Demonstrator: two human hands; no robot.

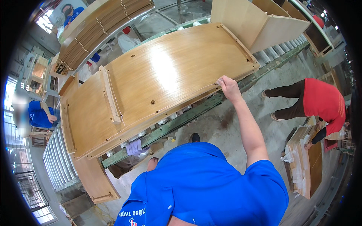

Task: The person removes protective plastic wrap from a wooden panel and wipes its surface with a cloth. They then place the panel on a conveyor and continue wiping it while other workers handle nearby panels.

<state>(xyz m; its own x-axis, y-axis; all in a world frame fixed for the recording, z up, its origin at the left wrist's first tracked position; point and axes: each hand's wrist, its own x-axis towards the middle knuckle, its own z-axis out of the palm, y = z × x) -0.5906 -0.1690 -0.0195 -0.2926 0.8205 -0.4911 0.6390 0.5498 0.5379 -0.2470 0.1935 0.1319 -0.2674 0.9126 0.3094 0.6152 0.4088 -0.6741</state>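
A long, glossy light-brown wooden panel [132,75] lies in front of me, with dark round holes along its edges and across its face. My right hand [229,88] is closed at the panel's near edge, towards its right end. Its fingertips pinch something small and pale that I cannot make out. A thin pale line runs left from the fingers along that edge; whether it is a thread is unclear. Across the panel's left part stands a raised wooden strip [109,95]. My left hand is out of view.
The panel rests over a green-framed roller conveyor [203,111], with a purple cloth [135,147] hanging on its rail. Pale wooden boards [260,26] stand at the far right. A person in red [322,100] bends over stacked panels [307,162]; people in blue are at left.
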